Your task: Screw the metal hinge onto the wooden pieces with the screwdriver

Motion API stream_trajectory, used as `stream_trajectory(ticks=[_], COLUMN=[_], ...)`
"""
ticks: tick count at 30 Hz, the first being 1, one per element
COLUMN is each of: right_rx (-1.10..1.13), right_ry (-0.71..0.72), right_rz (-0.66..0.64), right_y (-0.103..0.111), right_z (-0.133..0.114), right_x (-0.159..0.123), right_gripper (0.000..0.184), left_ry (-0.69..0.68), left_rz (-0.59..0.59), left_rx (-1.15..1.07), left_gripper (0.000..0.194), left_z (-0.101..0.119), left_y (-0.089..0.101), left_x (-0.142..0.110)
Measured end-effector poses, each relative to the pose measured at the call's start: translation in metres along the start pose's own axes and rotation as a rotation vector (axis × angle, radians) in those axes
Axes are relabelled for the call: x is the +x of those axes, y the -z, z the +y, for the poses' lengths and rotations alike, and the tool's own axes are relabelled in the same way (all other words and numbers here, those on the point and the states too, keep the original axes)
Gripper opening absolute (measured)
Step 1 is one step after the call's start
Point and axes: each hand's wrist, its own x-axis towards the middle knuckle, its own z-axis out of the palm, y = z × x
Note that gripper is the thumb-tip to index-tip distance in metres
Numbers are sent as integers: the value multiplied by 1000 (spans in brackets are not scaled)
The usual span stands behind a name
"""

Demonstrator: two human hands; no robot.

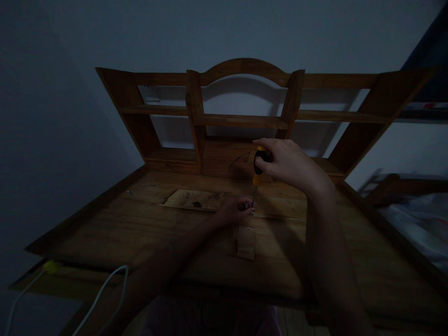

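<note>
My right hand (283, 161) is wrapped round the yellow and black handle of a screwdriver (259, 168), held upright with its shaft pointing down. Below it, my left hand (235, 211) rests low over the wooden desktop, fingers closed close to the screwdriver's tip. A small shiny metal piece (252, 212) shows at the tip, too small and dark to name. What the left fingers grip is mostly hidden. Just in front of that hand lies a small wooden block (245, 242). To its left is a pale, rough-surfaced wooden board (192, 199) with a dark spot.
A wooden shelf unit (241, 121) with an arched top stands along the desk's (140, 233) back. A small metal item (129, 192) lies at the left. One white cable (101, 291) hangs over the front left edge, near a yellow object (52, 266). The room is dim.
</note>
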Motion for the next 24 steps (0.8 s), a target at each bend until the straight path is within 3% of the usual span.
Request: stream_trajectory(ticks=[24], right_rx=[1], right_ry=[-3], right_rz=[3], right_y=[0], right_z=[2], right_x=[0], right_gripper=[41], left_ry=[17], left_rz=[-1], left_rx=[10], left_gripper=[15], left_z=[-9], left_y=[-3], left_x=[0])
